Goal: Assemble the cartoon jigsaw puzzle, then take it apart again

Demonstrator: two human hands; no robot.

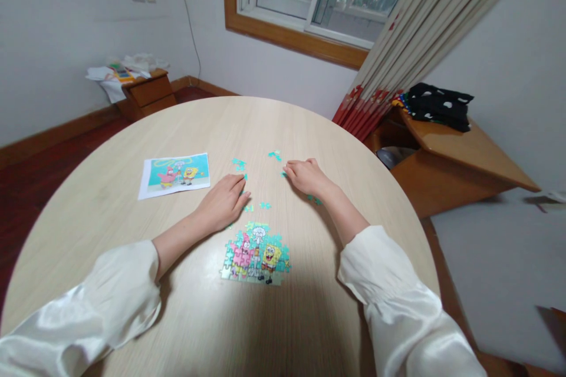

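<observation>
A partly joined jigsaw puzzle (256, 256) with cartoon figures lies on the table in front of me. Beyond it, my left hand (224, 203) rests palm down, fingers stretched and thumb apart. A teal piece shows at its fingertips, and loose puzzle pieces (239, 164) lie just past them. My right hand (305, 175) is on the tabletop with its fingers drawn together; a bit of a teal puzzle piece (283, 174) peeks out at the fingertips. More loose pieces (265, 205) sit between the hands and the puzzle. Other pieces (314, 199) are partly hidden under my right wrist.
A printed reference picture (177, 174) lies left of my left hand on the round wooden table (110, 188). Further teal pieces (275, 155) are toward the back. Behind stand a small cabinet (150, 94), a curtain (398, 41) and a wooden cabinet (469, 153) with black cloth.
</observation>
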